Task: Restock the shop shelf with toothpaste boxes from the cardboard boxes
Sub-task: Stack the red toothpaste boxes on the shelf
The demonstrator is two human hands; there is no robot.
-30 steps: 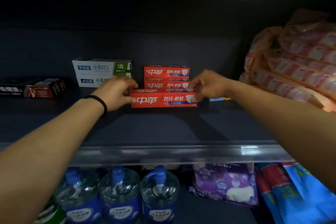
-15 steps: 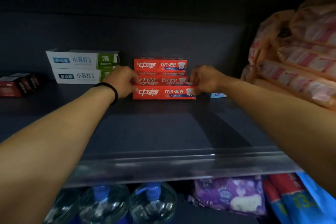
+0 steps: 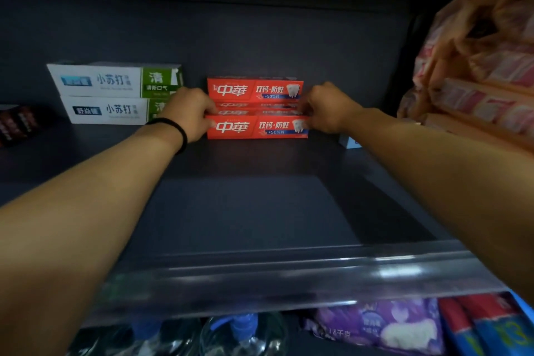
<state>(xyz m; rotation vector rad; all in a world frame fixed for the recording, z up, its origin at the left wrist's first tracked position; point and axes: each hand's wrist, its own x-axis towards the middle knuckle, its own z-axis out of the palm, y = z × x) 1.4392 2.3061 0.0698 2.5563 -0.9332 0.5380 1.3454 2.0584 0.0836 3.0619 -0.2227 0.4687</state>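
A red toothpaste box [image 3: 255, 128] lies lengthwise on the dark shelf [image 3: 245, 205], in front of a stack of the same red boxes [image 3: 254, 89]. My left hand [image 3: 189, 114], with a black band on its wrist, pinches the front box's left end. Its right end is pinched by my right hand [image 3: 328, 108]. The front box stands on the shelf floor, close against the stack behind it. No cardboard box is in view.
Two white-and-green toothpaste boxes [image 3: 109, 92] are stacked left of the red ones. Dark boxes [image 3: 17, 124] lie at the far left. A bag of pink packs [image 3: 476, 72] fills the right end. A small blue box [image 3: 349, 141] sits beside it. Water bottles [image 3: 237, 335] stand below.
Both hands pushed the front red box a little deeper, up against the stack. The camera moved closer to the shelf.
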